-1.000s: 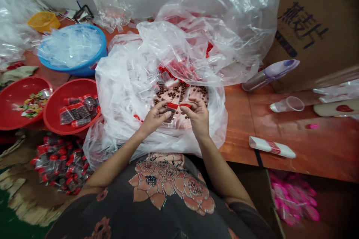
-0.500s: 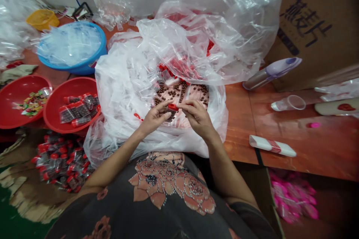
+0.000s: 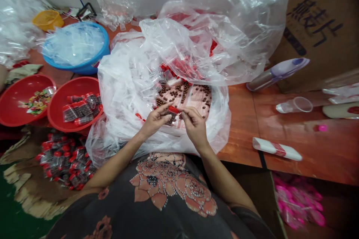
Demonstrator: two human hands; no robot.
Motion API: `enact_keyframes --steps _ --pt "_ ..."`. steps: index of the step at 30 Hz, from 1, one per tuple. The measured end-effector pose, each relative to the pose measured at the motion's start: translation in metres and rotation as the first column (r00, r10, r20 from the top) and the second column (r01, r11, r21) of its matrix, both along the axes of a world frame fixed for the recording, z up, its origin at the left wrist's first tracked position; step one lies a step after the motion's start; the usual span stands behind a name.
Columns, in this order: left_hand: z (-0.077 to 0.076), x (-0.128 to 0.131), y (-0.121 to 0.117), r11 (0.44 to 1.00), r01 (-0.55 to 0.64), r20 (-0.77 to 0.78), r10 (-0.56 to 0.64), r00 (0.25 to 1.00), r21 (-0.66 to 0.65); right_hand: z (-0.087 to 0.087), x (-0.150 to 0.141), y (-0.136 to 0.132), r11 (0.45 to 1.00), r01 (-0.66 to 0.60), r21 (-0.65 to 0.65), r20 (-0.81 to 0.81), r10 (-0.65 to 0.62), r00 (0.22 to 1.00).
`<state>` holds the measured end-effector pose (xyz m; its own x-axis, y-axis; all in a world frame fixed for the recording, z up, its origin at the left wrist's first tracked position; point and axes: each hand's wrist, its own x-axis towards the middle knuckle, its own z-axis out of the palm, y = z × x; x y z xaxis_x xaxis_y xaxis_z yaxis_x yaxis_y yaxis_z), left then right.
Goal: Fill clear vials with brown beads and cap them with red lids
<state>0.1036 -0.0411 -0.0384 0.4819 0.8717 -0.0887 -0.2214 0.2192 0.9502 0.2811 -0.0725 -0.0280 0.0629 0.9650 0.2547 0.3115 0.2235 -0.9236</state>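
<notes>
L hand grip holds small box w/ red cap. R hand grip is narrow at cap's right end; can't tell if pinching. 2 red bits 1 sec ago, 1 now: prob. closed. Box is near brown balls.

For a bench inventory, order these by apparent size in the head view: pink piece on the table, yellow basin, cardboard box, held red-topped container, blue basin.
1. Cardboard box
2. Blue basin
3. Yellow basin
4. Red-topped container, partly hidden
5. Pink piece
</notes>
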Motion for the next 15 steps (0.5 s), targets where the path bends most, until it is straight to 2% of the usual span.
enact_keyframes --steps 3,5,7,10,12,15 --pt "-0.001 -0.001 0.001 1.0 -0.015 -0.011 0.015 1.0 0.01 0.001 0.005 0.002 0.996 -0.079 0.042 0.03 0.078 0.997" --pt "-0.001 -0.001 0.001 1.0 -0.015 -0.025 0.015 1.0 0.006 -0.001 0.009 0.007 0.994 -0.109 0.005 -0.023 0.109 0.994" --pt "0.0 0.0 0.002 1.0 -0.005 -0.045 0.006 0.999 0.008 -0.005 0.01 0.012 0.994 -0.073 -0.078 -0.178 0.059 0.982" --pt "0.003 0.0 0.004 1.0 0.001 -0.079 0.001 0.997 0.028 -0.012 0.006 0.018 0.982 0.008 -0.187 -0.388 -0.082 0.918" --pt "0.004 0.0 0.005 0.999 -0.014 -0.091 0.018 0.996 0.039 -0.014 0.002 0.02 0.978 0.038 -0.207 -0.4 -0.12 0.909" --pt "0.004 -0.003 0.006 0.998 -0.028 -0.11 0.033 0.993 0.054 -0.013 -0.001 0.019 0.986 0.047 -0.158 -0.306 -0.094 0.947"
